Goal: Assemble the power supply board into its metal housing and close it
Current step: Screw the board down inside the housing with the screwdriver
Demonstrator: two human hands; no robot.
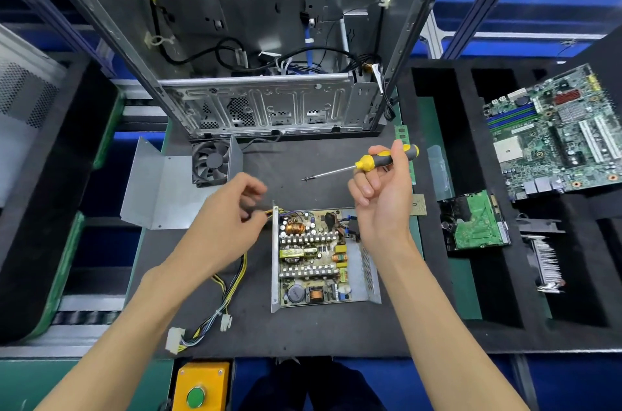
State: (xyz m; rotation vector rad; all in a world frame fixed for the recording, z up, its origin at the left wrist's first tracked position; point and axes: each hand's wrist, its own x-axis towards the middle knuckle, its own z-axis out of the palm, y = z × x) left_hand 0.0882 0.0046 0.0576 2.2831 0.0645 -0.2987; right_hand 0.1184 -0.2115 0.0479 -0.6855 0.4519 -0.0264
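1. Right hand [378,195]: fingers curled round the handle of a yellow-and-grey screwdriver [383,159], raised above the mat, tip pointing left.
2. Left hand [232,208]: fingertips pinch the wire bundle [232,289] just beside the housing's left wall.
3. Circuit board [311,259] sits inside the open metal housing [370,276], centre of the dark mat [303,333].
4. Cover with fan [168,188] lies apart, upper left.
5. Bare mat lies below the housing; computer case [269,104] borders the far edge.
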